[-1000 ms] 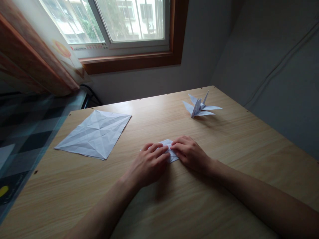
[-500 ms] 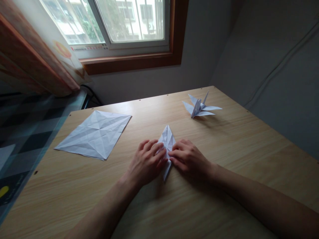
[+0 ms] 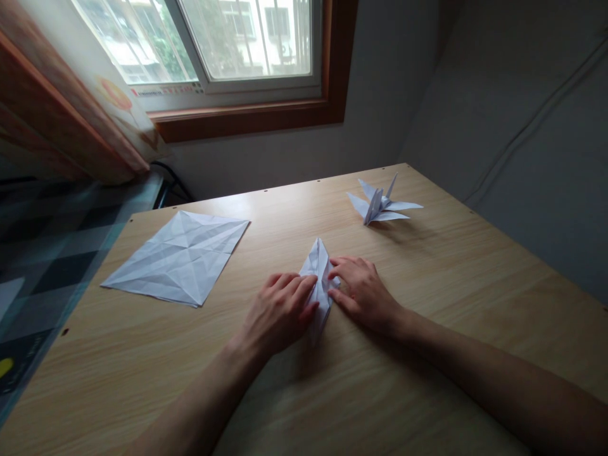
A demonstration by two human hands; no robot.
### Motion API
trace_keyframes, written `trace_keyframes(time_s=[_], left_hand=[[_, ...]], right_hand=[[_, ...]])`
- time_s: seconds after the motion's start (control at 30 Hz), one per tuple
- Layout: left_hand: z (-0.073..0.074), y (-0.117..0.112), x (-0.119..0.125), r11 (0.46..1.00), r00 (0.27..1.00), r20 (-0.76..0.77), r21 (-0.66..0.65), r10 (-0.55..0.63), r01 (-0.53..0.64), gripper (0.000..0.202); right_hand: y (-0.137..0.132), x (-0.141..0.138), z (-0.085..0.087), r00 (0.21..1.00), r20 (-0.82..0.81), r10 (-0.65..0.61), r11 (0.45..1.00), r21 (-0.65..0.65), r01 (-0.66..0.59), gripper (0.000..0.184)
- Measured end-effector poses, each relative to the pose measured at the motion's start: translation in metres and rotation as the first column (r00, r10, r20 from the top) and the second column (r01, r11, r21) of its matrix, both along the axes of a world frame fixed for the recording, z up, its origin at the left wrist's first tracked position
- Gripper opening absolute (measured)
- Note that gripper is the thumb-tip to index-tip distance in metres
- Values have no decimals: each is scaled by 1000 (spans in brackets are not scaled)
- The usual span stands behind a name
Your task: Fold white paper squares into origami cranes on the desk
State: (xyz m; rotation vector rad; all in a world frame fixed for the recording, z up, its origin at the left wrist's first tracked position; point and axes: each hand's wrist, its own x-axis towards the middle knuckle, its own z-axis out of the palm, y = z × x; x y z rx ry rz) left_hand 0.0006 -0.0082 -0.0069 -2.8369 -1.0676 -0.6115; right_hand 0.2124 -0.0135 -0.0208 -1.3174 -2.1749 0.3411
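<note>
One narrow, creased white paper diamond (image 3: 322, 284) lies on the pale wooden table (image 3: 475, 291), the left hand (image 3: 282, 309) loosely curled over one side, grip unclear; the right hand (image 3: 365, 290), fingers parted, touches the other.

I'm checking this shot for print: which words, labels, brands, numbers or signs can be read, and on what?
None can be read.
Strip on the window frame: too blurred.
Lettering on the cloth: too blurred.
Sheet, crane, folded paper: no print visible.
</note>
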Motion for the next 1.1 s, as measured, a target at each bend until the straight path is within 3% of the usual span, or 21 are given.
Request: trace_keyframes(time_s=[0.17,0.27,0.37,0.43,0.63,0.73,0.8,0.83,0.9,0.97,1.03,1.1], left_hand=[[1,0,-2,1000,996,-91,0,-20,20,41],[0,1,-3,1000,993,-117,-17,-21,20,38],[0,1,-3,999,993,-116,-46,-30,25,44],[1,2,-3,998,993,-108,-59,-36,29,50],[3,1,-1,996,997,-45,-66,-57,54,58],[2,1,0,997,998,4,-55,-63,63,60],[2,1,0,997,998,28,-43,-56,58,58],[1,1,0,998,998,36,-41,-49,51,56],[0,1,0,999,999,46,-44,-28,30,45],[-1,1,0,999,998,54,-50,-16,18,36],[-2,2,0,998,998,62,-61,-24,28,34],[-2,2,-1,995,996,73,-86,-43,50,34]], right_hand=[[1,1,-1,999,-11,39,999,-34,-40,21],[0,0,0,962,-272,15,995,-89,-40,27],[0,-2,0,774,-626,-92,980,-196,-43,32],[2,-3,0,650,-744,-155,961,-267,-76,34],[12,-2,1,360,-861,-359,894,-428,-132,45],[12,-2,1,306,-873,-381,870,-450,-200,48],[10,-3,-2,369,-877,-307,891,-401,-213,48],[9,-2,-3,449,-861,-238,911,-359,-205,48],[8,-1,-6,688,-724,-54,961,-226,-161,50],[8,2,-6,898,-427,102,991,-40,-131,49],[10,5,-6,982,-112,152,983,120,-139,42],[12,8,-5,984,93,150,962,217,-167,32]])
